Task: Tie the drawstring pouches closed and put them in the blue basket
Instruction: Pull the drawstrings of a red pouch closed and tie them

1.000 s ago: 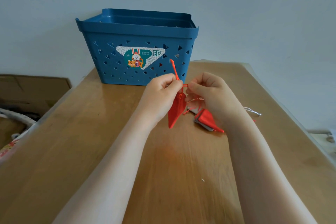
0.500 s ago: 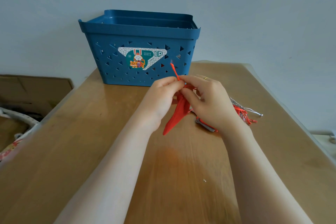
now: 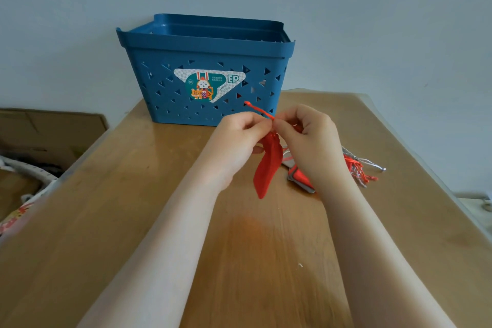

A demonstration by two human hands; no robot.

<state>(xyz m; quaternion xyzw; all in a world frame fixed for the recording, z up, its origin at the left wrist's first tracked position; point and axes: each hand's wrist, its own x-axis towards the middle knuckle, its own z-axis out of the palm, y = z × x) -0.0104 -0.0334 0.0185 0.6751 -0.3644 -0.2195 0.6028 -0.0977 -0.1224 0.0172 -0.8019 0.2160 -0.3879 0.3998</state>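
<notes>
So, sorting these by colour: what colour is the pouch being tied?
Red, with a matching red drawstring; the pouch shows clearly in the head view.

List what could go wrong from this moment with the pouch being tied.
1. Both hands, left hand and right hand, only pinch the thin red drawstring; it could slip and the red pouch drop.
2. The loose cords of the pouches on the table lie tangled beside the right wrist and could snag.
</notes>
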